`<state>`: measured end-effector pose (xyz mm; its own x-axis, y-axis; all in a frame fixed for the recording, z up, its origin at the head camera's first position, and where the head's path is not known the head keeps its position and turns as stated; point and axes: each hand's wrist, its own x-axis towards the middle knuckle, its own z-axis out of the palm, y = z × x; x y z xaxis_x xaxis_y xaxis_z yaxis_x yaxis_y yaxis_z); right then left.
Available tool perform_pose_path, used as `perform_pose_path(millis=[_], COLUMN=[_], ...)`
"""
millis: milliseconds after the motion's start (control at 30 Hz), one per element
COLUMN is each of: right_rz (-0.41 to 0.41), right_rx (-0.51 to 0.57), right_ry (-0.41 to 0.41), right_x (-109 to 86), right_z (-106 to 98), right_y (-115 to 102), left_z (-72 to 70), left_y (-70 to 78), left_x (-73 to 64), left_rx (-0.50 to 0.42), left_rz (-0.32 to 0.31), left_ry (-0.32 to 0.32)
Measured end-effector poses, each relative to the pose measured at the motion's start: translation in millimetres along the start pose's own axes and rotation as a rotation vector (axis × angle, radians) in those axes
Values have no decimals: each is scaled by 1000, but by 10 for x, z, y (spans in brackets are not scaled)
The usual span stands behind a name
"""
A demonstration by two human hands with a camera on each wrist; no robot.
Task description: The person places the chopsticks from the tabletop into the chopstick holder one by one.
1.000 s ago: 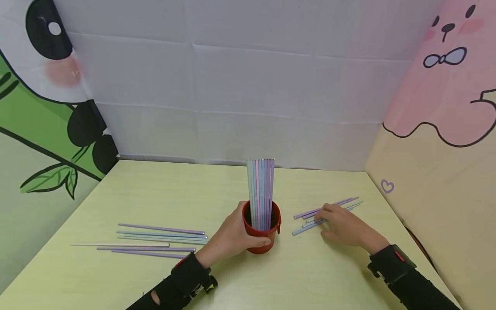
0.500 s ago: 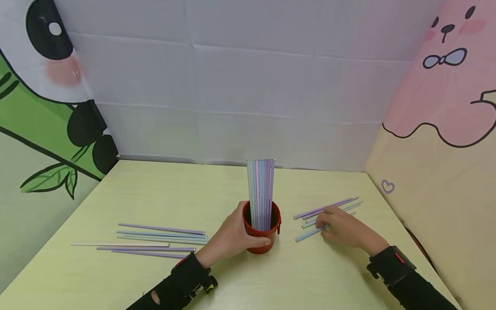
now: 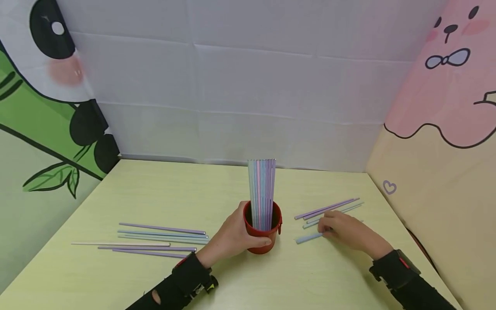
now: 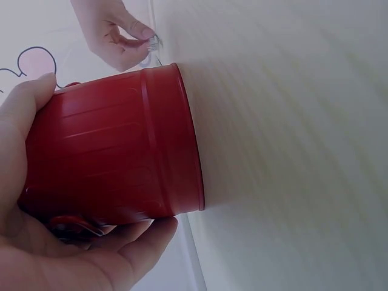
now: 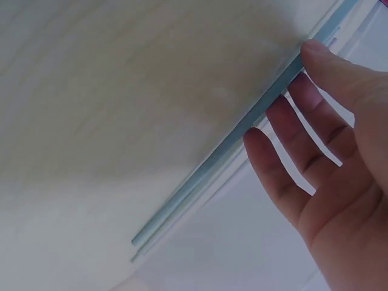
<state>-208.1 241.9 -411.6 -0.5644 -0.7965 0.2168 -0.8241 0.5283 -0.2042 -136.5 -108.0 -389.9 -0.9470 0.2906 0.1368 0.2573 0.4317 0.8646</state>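
My left hand point(image 3: 228, 237) grips a small red bucket point(image 3: 272, 239) around its side, the thumb across its front. Upright in the bucket stands a bundle of pastel straws point(image 3: 261, 189). In the left wrist view the bucket's ribbed wall point(image 4: 109, 148) and a small side handle show. To the right, my right hand point(image 3: 350, 232) pinches a light blue straw point(image 3: 308, 238) between thumb and fingers, low over the table. The right wrist view shows this blue straw point(image 5: 206, 162) running through the fingertips, with paler straws close beside it.
Just beyond the right hand lie two purple straws point(image 3: 323, 209) and a few pale green-blue ones point(image 3: 351, 207). Left of the bucket several purple, blue, green and white straws point(image 3: 155, 228) lie spread out. A white sheet point(image 3: 248, 86) backs the table point(image 3: 186, 185).
The right hand has drawn the light blue straw slightly towards the person, apart from the others on the right. The left hand and the bucket stay in place.
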Motion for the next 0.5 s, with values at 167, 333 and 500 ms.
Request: perform_pose_path(millis=[167,333,500], right_rz=[-13,-17,27], right_rx=[-37,-20,150], right_ry=[86,267,438], right_x=[48,219,456], right_z=[-170,-461,-791], right_y=[-96,-278,-543], left_z=[4,-1,-8], left_y=[12,0,-14], left_x=[-3,-2,1], left_rx=[-5,1,8], left_rz=[1,8,13], left_ry=[-5,-6,-1])
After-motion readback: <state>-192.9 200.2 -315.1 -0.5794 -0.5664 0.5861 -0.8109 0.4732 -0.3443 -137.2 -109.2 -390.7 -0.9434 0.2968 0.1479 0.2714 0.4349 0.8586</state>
